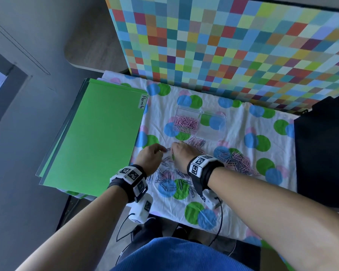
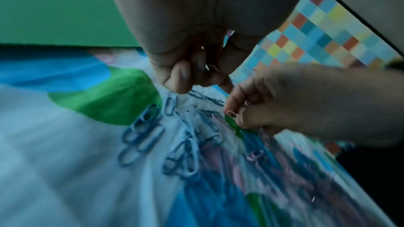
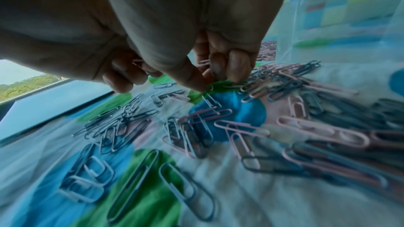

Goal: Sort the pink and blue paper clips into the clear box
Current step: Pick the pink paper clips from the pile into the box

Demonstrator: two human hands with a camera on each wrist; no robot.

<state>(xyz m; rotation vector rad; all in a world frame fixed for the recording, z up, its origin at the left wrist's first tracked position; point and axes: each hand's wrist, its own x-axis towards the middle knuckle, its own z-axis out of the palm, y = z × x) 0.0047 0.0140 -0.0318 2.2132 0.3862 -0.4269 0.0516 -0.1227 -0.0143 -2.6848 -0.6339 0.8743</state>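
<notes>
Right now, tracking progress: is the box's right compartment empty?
Empty: the box shows only cloth through its right half; pink clips fill the left.

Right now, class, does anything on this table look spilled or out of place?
Yes: pink and blue paper clips lie scattered, mixed, over the spotted cloth. The clear plastic box has pink clips in its left compartment only; the right is empty.

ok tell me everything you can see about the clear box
The clear box looks like transparent hard plastic, rectangular, with two side-by-side compartments. It sits flat on the dotted cloth, beyond both hands and just past a heap of loose clips. The compartment toward the green folder holds a pile of pink paper clips; the other looks empty, with the cloth's dots showing through. No lid can be made out. Neither hand touches it.
</notes>
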